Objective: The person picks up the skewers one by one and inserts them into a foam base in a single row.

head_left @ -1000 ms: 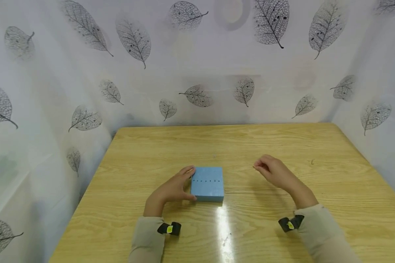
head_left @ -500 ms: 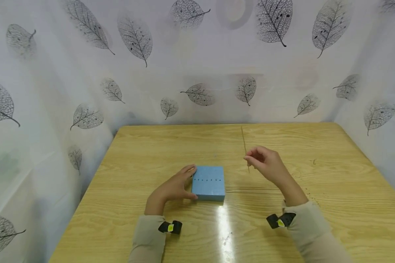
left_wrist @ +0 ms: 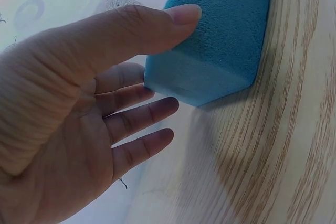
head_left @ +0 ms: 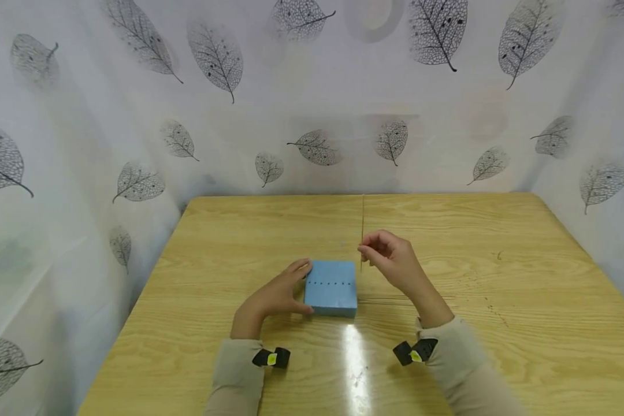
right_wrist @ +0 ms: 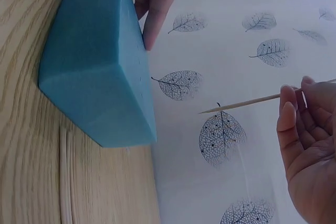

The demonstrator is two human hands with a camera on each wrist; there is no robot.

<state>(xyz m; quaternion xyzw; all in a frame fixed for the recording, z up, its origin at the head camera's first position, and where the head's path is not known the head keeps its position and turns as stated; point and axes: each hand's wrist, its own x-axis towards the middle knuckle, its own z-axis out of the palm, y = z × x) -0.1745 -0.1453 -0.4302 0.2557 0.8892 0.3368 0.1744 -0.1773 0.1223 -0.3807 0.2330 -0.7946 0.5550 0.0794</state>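
Black wrist straps (head_left: 271, 358) are each showing a yellow mark, too small to read. Blue block (head_left: 331, 289) is sitting on the wood-grain counter (head_left: 229, 237), a row of dark dots crossing its top. Left hand (head_left: 274, 297) is gripping the block's left side, thumb at the near corner, fingers at the far one, covering part of that edge. Right hand (head_left: 392, 260) is pinching a thin stick (right_wrist: 252, 102); its pointed tip is hanging apart from the block. More thin sticks (head_left: 395, 301) are lying on the counter just right of the block; dark specks (head_left: 491, 306) are dotting the surface farther right. Leaf-print curtain (head_left: 317, 75) is hanging behind. Compared with a second ago, the right hand is holding nearer the block; the left is keeping its place.
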